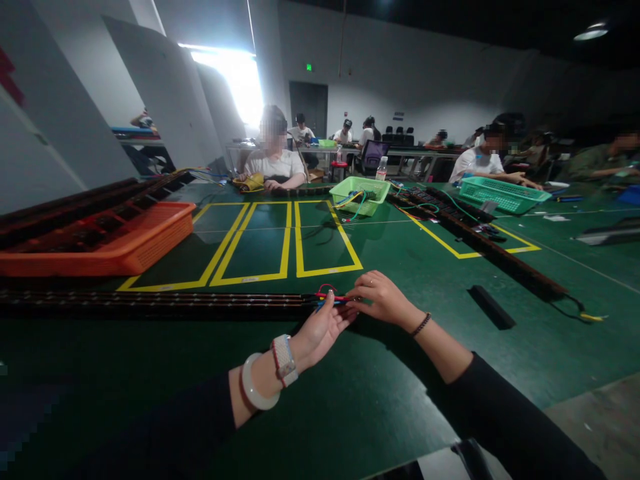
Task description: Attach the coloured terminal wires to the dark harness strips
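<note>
Long dark strips (160,301) lie along the table from the left edge to the middle. Red and blue wires (324,295) come out of their right end. My left hand (317,330), palm up with a watch and a pale bangle at the wrist, holds these wires between thumb and fingers. From the right, my right hand (384,299) pinches the wires near their tips, its fingertips almost meeting those of my left hand. The wire tips are mostly hidden by the fingers.
An orange basket (165,237) with dark strips stands left. Yellow tape frames (287,260) mark the green table (400,393). A light green basket (357,203) holds wires. At right are a black piece (491,307) and a long strip (520,267). A co-worker (275,160) sits opposite.
</note>
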